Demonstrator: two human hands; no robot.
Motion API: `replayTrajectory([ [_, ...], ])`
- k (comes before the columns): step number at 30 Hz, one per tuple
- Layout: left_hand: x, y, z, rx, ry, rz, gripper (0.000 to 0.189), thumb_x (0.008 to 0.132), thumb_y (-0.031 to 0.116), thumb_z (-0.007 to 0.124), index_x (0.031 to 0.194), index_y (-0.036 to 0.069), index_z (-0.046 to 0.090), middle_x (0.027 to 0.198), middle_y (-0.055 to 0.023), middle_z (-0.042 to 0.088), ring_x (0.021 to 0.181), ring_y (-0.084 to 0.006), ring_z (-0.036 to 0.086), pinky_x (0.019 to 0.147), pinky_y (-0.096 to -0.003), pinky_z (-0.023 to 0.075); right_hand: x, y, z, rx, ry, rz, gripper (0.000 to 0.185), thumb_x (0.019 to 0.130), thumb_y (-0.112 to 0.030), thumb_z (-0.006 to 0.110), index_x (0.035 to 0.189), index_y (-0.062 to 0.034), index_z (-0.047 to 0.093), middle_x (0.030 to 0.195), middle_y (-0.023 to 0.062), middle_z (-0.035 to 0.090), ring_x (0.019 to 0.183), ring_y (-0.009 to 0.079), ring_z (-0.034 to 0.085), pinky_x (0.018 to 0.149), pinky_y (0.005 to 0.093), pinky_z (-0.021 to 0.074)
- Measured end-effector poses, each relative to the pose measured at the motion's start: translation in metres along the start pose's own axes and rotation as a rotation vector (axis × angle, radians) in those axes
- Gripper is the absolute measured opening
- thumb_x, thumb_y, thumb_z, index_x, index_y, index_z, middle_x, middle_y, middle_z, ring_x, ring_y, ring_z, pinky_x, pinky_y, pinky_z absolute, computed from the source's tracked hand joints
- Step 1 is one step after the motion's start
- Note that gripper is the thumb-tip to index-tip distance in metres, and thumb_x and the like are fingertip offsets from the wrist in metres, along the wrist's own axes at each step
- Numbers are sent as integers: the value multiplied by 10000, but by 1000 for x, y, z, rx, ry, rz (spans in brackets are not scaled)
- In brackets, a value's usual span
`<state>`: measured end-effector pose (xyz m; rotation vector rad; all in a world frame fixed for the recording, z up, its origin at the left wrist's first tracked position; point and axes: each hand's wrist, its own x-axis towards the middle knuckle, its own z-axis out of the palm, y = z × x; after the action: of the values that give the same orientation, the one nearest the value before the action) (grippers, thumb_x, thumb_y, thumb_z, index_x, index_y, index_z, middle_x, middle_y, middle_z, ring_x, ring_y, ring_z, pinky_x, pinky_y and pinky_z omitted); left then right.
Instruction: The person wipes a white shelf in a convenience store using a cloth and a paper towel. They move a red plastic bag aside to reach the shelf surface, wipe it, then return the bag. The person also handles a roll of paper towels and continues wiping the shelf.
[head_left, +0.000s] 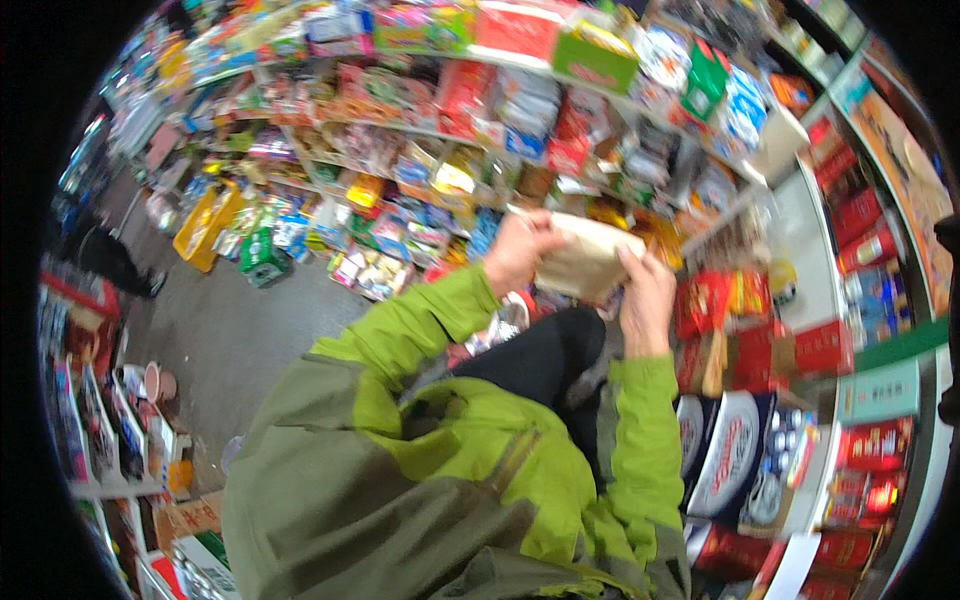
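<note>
Both of my hands hold a flat, pale tan piece, perhaps paper, card or cloth (585, 255), stretched between them in front of crowded shop shelves. My left hand (523, 251) grips its left edge with the fingers over the top. At its right edge my right hand (646, 292) pinches it, with the thumb near the upper corner. Behind and below the piece lie blurred packaged goods. My knee in dark trousers (540, 352) is bent just under the hands.
Packed shelves (420, 127) curve across the top. Loose packets (375, 270), a green pack (264, 259) and a yellow basket (208, 225) lie on the grey floor (202, 337). Red boxes (787, 349) fill the right side. Another person's dark-clothed leg (116, 259) shows at far left.
</note>
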<state>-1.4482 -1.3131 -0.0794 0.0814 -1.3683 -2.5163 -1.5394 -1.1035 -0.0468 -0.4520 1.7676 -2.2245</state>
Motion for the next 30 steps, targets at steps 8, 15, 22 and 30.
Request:
replayTrajectory([
  [8,0,-10,3,118,96,37,148,999,62,783,1140,17,776,1018,-11,787,928,-82,704,857,-281,568,1,5,4,325,-229,55,596,1013,-69,775,1548,5,524,1429,164,673,1298,288,671,1110,427,542],
  [15,-21,6,-7,139,191,155,305,979,55,813,1254,-13,703,1013,-11,773,917,-91,709,844,-274,565,-7,12,20,114,-375,136,396,944,39,799,1322,117,709,1249,171,783,1048,259,780,980,389,608],
  [22,-43,17,-16,-27,34,21,439,931,115,888,1300,-29,700,1061,-41,802,955,-128,755,929,-302,609,-16,13,28,106,-443,126,385,942,31,817,1306,113,722,1236,166,790,1040,243,777,973,386,606],
  [30,-47,15,-17,298,118,-45,241,925,194,885,1070,8,836,977,-41,827,872,-108,733,805,-313,577,-23,19,17,-33,-453,115,371,935,4,841,1282,91,741,1180,137,796,990,189,758,896,336,600],
])
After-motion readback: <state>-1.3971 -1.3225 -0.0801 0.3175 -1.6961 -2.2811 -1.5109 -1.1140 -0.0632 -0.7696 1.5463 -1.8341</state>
